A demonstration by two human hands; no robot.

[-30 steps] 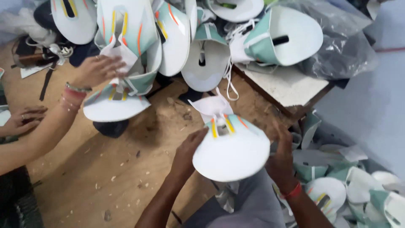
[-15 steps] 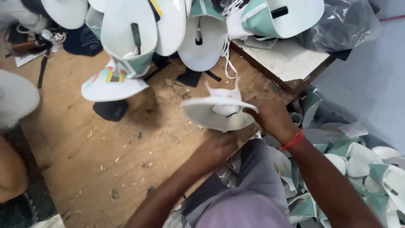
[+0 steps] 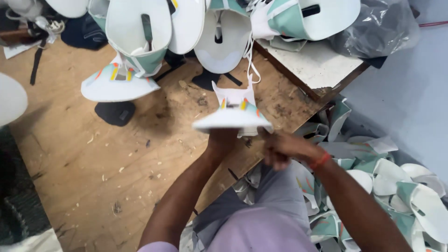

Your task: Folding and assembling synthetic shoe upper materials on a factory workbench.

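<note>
I see my left hand (image 3: 223, 140) under a white shoe upper (image 3: 233, 116), holding it up from below over the near edge of the wooden table (image 3: 93, 163); its fingers are tucked behind the piece, so I cannot tell how tightly they close. The upper is seen almost edge-on, its white underside toward me and its green top with orange and yellow stripes rising behind. My right hand (image 3: 282, 148) sits just beside it at the lower right, fingers curled together, thumb tip touching the edge of the piece. A red band (image 3: 320, 161) circles that wrist.

Farther up the table, a pile of similar white and green uppers (image 3: 140, 42) lies, one of them resting flat (image 3: 119, 84) near a dark pad (image 3: 115, 112). To my right, below the table, lies a heap of the same pieces (image 3: 396, 182). A grey plastic bag (image 3: 378, 28) sits at the table's far corner.
</note>
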